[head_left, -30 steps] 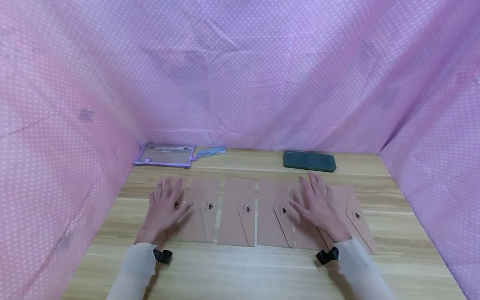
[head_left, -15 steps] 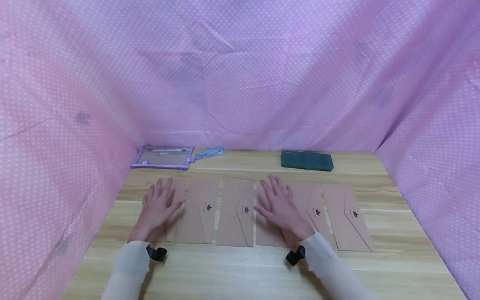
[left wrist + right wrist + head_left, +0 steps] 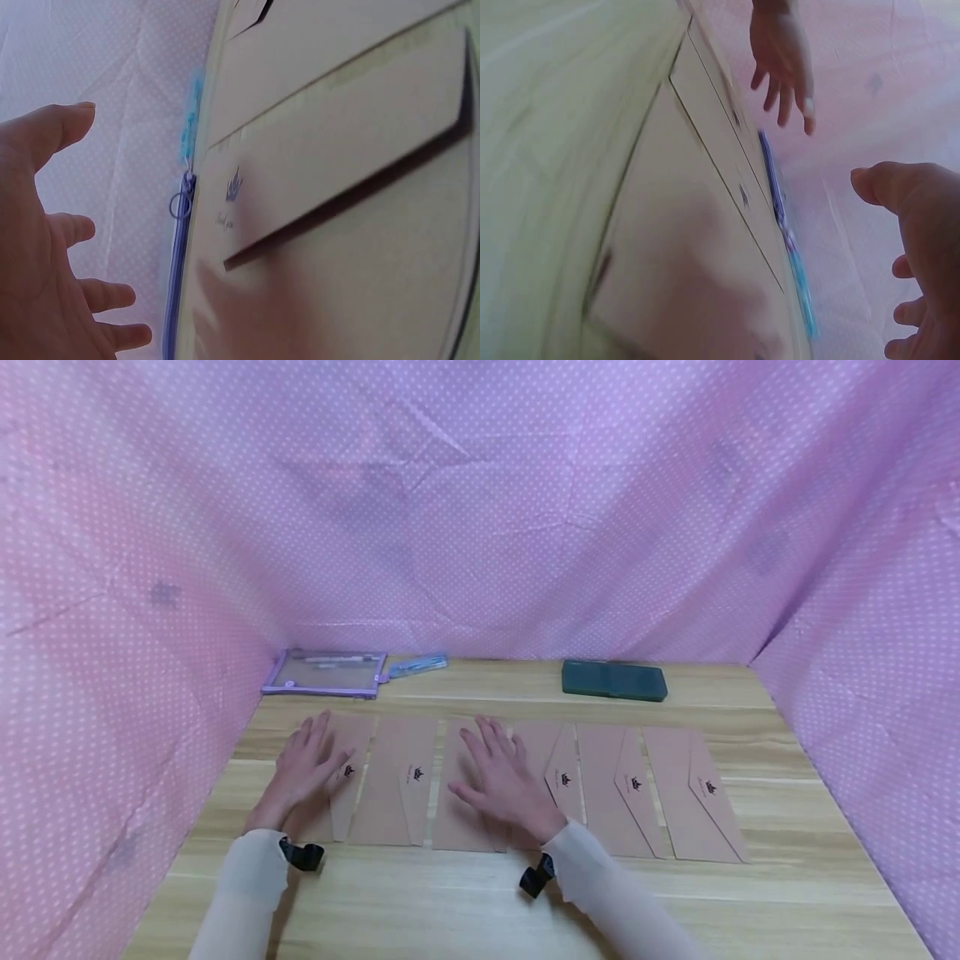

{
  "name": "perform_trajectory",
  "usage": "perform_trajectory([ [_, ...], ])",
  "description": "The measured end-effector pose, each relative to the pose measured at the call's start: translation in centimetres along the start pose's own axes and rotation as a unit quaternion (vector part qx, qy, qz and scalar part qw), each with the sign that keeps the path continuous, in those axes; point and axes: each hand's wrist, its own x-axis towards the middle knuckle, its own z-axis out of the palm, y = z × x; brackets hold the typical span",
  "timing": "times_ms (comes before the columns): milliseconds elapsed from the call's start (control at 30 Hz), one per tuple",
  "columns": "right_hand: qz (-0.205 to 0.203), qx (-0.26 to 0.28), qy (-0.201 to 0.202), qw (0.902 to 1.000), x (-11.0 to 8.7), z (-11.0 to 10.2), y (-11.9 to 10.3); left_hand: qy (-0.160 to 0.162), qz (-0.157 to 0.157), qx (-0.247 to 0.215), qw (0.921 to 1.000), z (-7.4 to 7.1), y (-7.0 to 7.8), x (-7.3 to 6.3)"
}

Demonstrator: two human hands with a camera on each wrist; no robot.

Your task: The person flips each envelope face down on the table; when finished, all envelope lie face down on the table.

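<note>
Several brown paper envelopes (image 3: 384,802) lie side by side in a row, each with a slanted flap and a small dark crown print. Over the leftmost envelope (image 3: 351,735) is my left hand (image 3: 295,774), fingers spread and holding nothing; the left wrist view shows its fingers (image 3: 112,295) apart from the paper, with a shadow below. My right hand (image 3: 504,782), also spread, hovers above the third envelope from the left (image 3: 452,822) and hides its crown print. Nothing is in its fingers (image 3: 911,311), and its shadow falls on the envelope in the right wrist view.
Along the back of the wooden table (image 3: 420,910) lie a clear zip pouch with purple edging (image 3: 330,674), a small light-blue item (image 3: 417,666) and a dark green case (image 3: 613,681). Pink dotted cloth (image 3: 480,527) hangs behind and at both sides.
My right hand has swept left from the fifth envelope over the fourth to the third. The left hand has shifted slightly left, uncovering the leftmost crown print. The envelopes stay in place.
</note>
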Motion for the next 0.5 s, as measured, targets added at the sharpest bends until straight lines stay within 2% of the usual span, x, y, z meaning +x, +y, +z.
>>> perform_trajectory([
  [233, -0.010, 0.019, -0.023, 0.9995, 0.9, 1.2, -2.3, -0.011, -0.008, -0.052, 0.9986, -0.6, -1.0, 0.7],
  [500, -0.014, 0.008, -0.046, 0.9988, 1.5, 3.1, -4.7, -0.020, -0.024, -0.090, 0.9955, -0.6, -1.7, 0.9],
])
